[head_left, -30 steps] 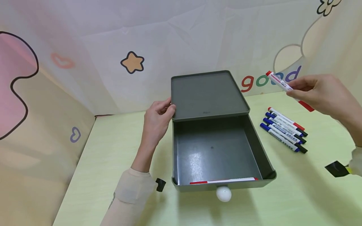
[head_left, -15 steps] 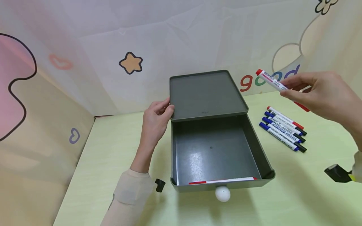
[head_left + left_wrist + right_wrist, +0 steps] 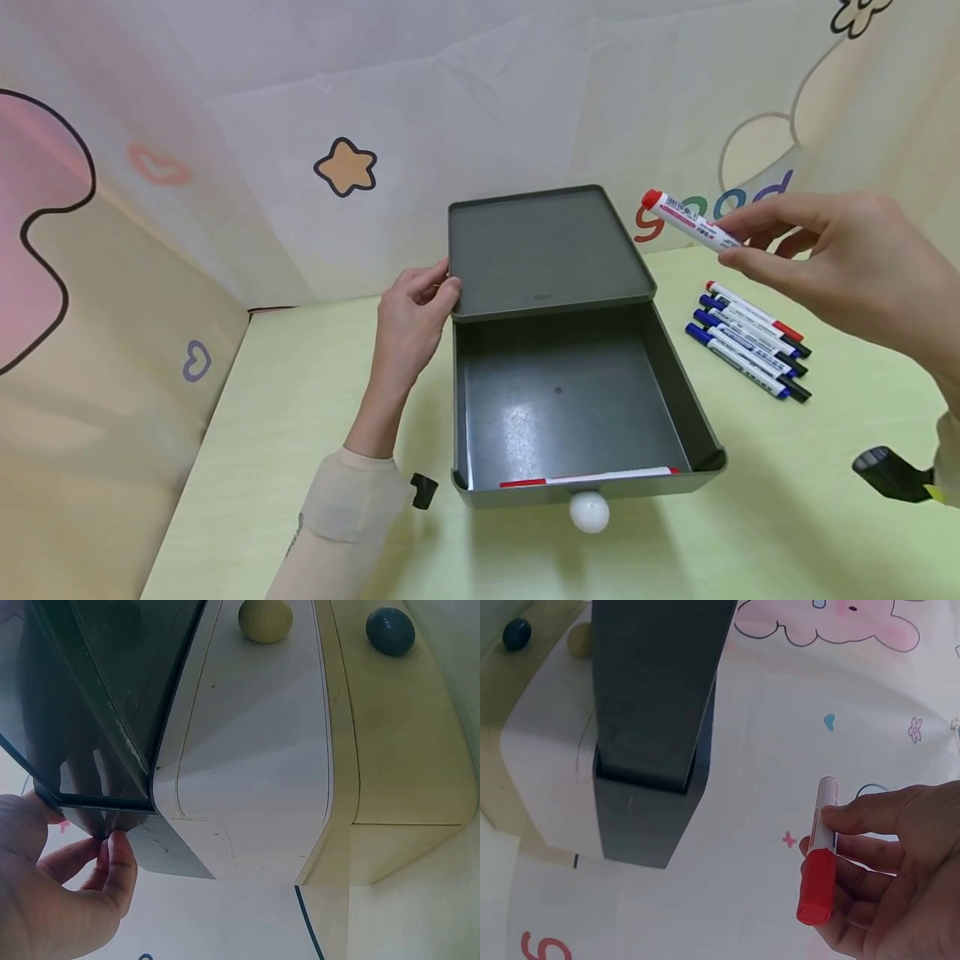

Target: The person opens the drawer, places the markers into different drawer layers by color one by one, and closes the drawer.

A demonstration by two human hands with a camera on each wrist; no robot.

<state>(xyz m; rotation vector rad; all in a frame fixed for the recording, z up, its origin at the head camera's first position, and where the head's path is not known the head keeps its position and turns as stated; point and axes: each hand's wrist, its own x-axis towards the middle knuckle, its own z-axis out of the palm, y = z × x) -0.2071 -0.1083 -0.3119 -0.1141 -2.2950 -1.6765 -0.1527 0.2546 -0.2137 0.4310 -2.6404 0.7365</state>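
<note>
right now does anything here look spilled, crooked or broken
Nothing clearly stands out: a red marker lies inside the open drawer, along its front wall, and the marker row lies flat on the table.

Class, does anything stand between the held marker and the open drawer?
The right wall of the drawer stands between it and the marker in the right hand; the cabinet corner may too. Nothing else visible does.

A pale backdrop with an orange star rises behind a light-green tabletop.

cartoon-printed sheeting around a pale green tabletop suggests a screened-off booth.
</note>
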